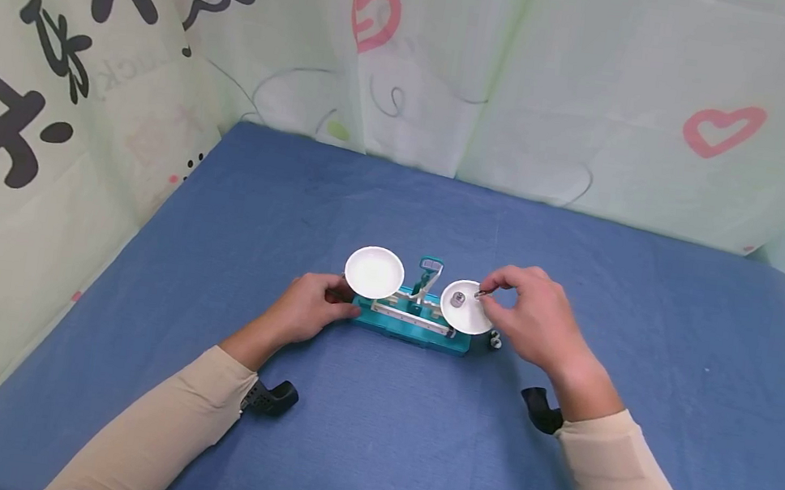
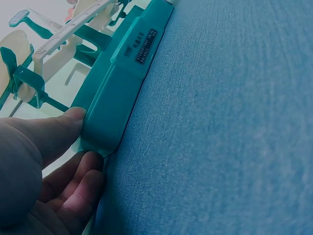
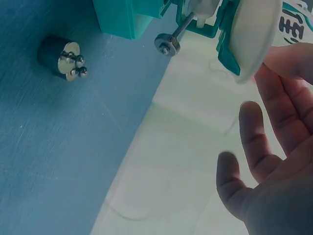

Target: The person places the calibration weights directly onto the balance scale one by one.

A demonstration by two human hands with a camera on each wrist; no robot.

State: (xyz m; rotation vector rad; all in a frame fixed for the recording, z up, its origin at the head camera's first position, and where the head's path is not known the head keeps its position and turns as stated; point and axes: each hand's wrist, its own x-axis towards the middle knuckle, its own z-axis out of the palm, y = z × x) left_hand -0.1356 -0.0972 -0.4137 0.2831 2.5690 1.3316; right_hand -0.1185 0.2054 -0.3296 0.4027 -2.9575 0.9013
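A teal balance scale [image 1: 404, 328] with two white pans stands on the blue cloth. My left hand [image 1: 305, 308] grips the left end of its base [image 2: 110, 107], thumb on top and fingertips low at the end. Over the right pan [image 1: 465, 323], my right hand [image 1: 534, 315] pinches a small metal weight [image 1: 482, 294] between thumb and forefinger. One metal weight [image 1: 458, 299] sits in that pan, while the left pan [image 1: 374, 273] holds nothing. In the right wrist view the pan's edge hides the pinched weight; the other fingers [image 3: 254, 134] spread below.
Several knobbed metal weights [image 3: 61, 56] stand close together on the cloth, just right of the base. A blue cloth [image 1: 369, 438] covers the table. Pale printed curtains [image 1: 567, 78] hang behind and to the left. Black wrist mounts [image 1: 271, 398] sit on both forearms.
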